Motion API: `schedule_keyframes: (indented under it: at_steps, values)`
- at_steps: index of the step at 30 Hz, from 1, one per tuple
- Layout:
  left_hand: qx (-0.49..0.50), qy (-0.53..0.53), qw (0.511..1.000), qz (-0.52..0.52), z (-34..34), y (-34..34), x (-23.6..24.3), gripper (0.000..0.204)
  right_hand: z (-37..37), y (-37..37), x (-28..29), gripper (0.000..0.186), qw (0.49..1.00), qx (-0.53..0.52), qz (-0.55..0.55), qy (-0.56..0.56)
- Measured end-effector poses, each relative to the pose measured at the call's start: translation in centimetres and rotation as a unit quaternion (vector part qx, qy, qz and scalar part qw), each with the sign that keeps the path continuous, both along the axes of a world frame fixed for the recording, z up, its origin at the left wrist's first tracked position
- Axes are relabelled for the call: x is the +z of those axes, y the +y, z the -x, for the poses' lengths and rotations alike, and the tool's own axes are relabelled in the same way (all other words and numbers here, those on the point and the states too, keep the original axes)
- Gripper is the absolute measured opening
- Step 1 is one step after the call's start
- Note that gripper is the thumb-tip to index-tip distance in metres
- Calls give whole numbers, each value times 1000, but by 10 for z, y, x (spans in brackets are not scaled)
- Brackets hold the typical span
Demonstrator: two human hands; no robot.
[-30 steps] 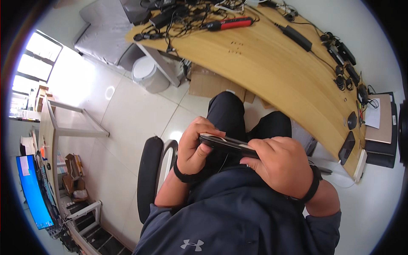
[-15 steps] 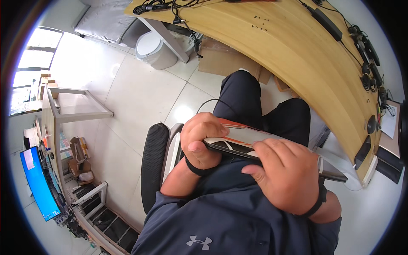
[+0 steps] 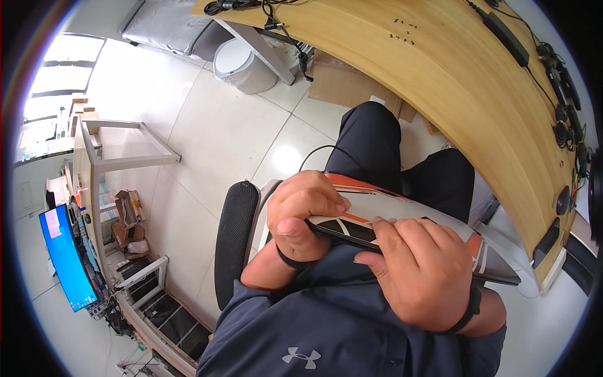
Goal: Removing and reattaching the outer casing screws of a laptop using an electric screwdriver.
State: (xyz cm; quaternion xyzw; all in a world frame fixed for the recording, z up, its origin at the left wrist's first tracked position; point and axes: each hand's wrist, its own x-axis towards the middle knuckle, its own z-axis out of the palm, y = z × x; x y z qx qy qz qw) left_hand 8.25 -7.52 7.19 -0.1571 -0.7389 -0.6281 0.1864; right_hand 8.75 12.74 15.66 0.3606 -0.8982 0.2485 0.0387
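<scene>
A flat laptop (image 3: 402, 202) with a grey, orange and white patterned cover and a black edge rests tilted across my lap. My left hand (image 3: 303, 217) grips its left corner, fingers curled over the cover and thumb at the near edge. Farther along that same edge, my right hand (image 3: 426, 270) is closed on it, fingertips on the cover and thumb below. The underside of the laptop faces away and is hidden. A thin black cable (image 3: 320, 148) arches up behind my left hand toward my thigh.
The wooden desk (image 3: 440, 60) curves along the far right, with several tiny dark screws (image 3: 405, 28), a black power adapter (image 3: 505, 39) and tangled cables on it. A black chair armrest (image 3: 237, 232) is at my left. Beyond stand a white bin (image 3: 245, 68) and a lit monitor (image 3: 68, 257).
The whole view has shifted a little. More of the laptop's patterned cover shows, as it is tilted differently. Both hands keep their grip on its near edge.
</scene>
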Motion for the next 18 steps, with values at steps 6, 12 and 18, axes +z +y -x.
schedule_keyframes:
  at_steps: [6,12,18]
  values:
    - [21,-23,1000,0,2,2,0,83,5,-2,14,39,998,2,-25,-65]
    - [33,-9,999,2,3,2,0,80,4,-1,-3,35,1000,-1,10,13]
    - [20,10,1000,-18,9,5,-5,77,9,3,-2,36,1000,-4,6,-3]
